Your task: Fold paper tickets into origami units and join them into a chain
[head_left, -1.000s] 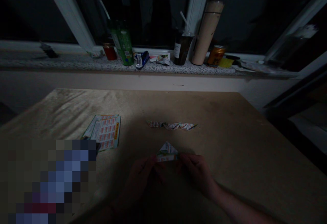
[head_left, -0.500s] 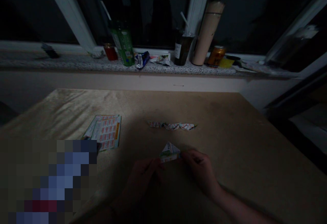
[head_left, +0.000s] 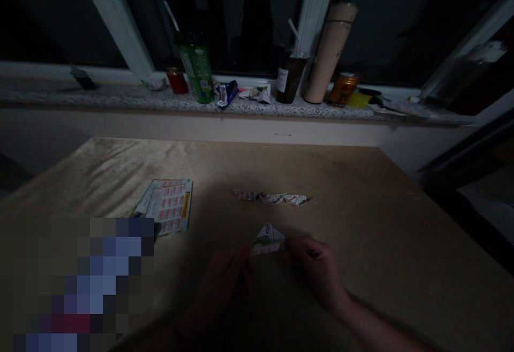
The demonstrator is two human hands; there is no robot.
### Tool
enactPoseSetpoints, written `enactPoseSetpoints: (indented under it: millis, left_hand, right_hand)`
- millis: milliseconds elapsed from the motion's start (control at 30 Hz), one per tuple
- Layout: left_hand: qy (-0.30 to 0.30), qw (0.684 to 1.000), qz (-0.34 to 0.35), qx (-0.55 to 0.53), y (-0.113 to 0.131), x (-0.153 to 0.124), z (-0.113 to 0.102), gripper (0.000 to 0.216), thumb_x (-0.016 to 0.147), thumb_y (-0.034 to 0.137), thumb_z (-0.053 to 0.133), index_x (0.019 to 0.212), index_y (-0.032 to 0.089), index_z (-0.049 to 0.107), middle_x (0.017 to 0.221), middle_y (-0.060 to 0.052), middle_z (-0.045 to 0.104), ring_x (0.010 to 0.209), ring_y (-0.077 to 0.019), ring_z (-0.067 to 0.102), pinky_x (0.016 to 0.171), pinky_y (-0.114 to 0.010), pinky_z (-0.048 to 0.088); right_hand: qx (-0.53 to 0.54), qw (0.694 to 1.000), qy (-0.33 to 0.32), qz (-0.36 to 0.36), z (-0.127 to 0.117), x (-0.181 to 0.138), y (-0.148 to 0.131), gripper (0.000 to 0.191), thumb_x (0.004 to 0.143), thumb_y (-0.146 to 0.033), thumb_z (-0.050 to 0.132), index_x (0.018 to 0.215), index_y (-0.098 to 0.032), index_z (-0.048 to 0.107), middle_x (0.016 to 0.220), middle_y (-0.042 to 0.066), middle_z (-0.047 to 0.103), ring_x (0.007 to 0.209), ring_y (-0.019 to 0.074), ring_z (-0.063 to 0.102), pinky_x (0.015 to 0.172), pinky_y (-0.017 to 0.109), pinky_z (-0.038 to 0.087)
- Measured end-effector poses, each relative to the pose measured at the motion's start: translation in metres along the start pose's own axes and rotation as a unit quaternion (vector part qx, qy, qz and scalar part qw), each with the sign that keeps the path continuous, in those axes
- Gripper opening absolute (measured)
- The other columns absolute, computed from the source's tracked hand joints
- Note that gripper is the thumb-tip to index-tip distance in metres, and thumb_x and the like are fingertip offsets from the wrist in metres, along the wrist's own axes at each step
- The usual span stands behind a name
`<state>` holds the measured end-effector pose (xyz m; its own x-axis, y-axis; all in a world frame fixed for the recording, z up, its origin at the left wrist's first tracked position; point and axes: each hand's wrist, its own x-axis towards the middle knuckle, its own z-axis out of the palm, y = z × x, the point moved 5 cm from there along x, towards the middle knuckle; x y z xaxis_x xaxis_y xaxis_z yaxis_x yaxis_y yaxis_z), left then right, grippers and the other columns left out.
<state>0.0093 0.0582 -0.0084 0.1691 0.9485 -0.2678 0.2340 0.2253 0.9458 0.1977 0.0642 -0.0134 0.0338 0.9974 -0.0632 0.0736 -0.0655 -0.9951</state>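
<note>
Between the two hands, low over the near middle of the tabletop (head_left: 361, 191), sits a small folded paper (head_left: 268, 238): a printed triangle with its peak pointing away from the person and its long base running left to right. The right hand (head_left: 315, 272) has thumb and fingertips closed on the right end of that base. The left hand (head_left: 231, 274) reaches the left end, but it is too dark to tell whether it pinches or only touches. The right hand is the one clearly bearing the piece.

Just beyond lies a row of folded pieces (head_left: 273, 198), end to end and parallel to the held base. Printed sheets (head_left: 168, 212) lie well to the left. On the window sill (head_left: 100, 95) stand a green bottle (head_left: 197, 71) and a can (head_left: 342, 89).

Compared with a second ago, the paper sits slightly farther right, its base tipped up a little toward the right hand.
</note>
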Motion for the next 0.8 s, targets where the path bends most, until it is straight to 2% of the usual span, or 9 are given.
enactPoseSetpoints:
  millis: [167,267,400,500,600,667,800]
  left_hand:
    - [0.023,0.999,-0.017,-0.02,0.0,-0.001,-0.003,0.05,0.086,0.051,0.039,0.06,0.016,0.062,0.042,0.001,0.058,0.041,-0.0132,0.051,0.047,-0.021,0.037]
    - [0.03,0.998,-0.024,-0.043,0.0,0.0,-0.005,0.053,0.088,0.052,0.033,0.068,0.016,0.066,0.049,-0.001,0.063,0.048,-0.0153,0.056,0.052,-0.023,0.04]
    - [0.002,0.999,-0.012,-0.051,-0.001,0.002,-0.003,0.055,0.089,0.053,0.03,0.079,0.015,0.068,0.057,-0.003,0.066,0.055,-0.0175,0.059,0.057,-0.026,0.042]
    - [-0.03,0.998,0.007,-0.045,-0.001,0.002,0.0,0.058,0.091,0.052,0.025,0.088,0.014,0.069,0.065,-0.005,0.068,0.065,-0.0196,0.062,0.067,-0.029,0.044]
    - [-0.059,0.998,0.034,-0.015,-0.001,-0.001,0.003,0.054,0.091,0.052,0.026,0.096,0.016,0.067,0.078,-0.005,0.07,0.08,-0.0213,0.062,0.081,-0.033,0.042]
    - [-0.051,0.998,0.026,0.005,-0.004,-0.003,0.003,0.053,0.089,0.053,0.03,0.093,0.017,0.068,0.085,-0.006,0.069,0.085,-0.0226,0.06,0.085,-0.034,0.041]
    - [0.005,1.0,0.006,0.024,-0.005,-0.004,0.0,0.052,0.083,0.059,0.038,0.085,0.017,0.068,0.088,-0.006,0.066,0.085,-0.0248,0.056,0.079,-0.034,0.043]
  right_hand:
    - [0.001,1.0,0.004,0.002,0.0,0.0,0.001,0.031,0.079,-0.039,0.059,0.059,-0.017,0.066,0.056,0.001,0.063,0.054,0.0124,0.054,0.051,0.02,0.039]
    - [0.014,0.999,0.028,0.005,-0.004,0.001,0.001,0.031,0.078,-0.04,0.06,0.06,-0.016,0.066,0.057,0.001,0.064,0.053,0.0126,0.054,0.05,0.021,0.039]
    - [0.018,0.998,0.052,0.0,-0.01,0.003,0.001,0.031,0.079,-0.041,0.059,0.064,-0.015,0.068,0.062,0.004,0.067,0.057,0.0158,0.059,0.052,0.023,0.043]
    - [-0.008,0.998,0.058,-0.03,-0.011,0.001,-0.002,0.026,0.08,-0.037,0.058,0.069,-0.017,0.07,0.068,0.005,0.071,0.063,0.0184,0.064,0.057,0.025,0.048]
    - [-0.067,0.992,0.051,-0.095,-0.01,-0.005,-0.009,0.014,0.079,-0.029,0.062,0.08,-0.02,0.072,0.077,0.005,0.073,0.069,0.0189,0.067,0.061,0.026,0.052]
    - [-0.103,0.98,0.017,-0.171,-0.006,-0.011,-0.017,0.013,0.079,-0.023,0.062,0.087,-0.022,0.072,0.082,0.004,0.073,0.072,0.0181,0.067,0.064,0.025,0.053]
    - [-0.151,0.922,-0.081,-0.347,0.006,-0.027,-0.032,0.026,0.082,-0.015,0.058,0.106,-0.024,0.065,0.088,0.005,0.072,0.078,0.0171,0.067,0.068,0.027,0.054]
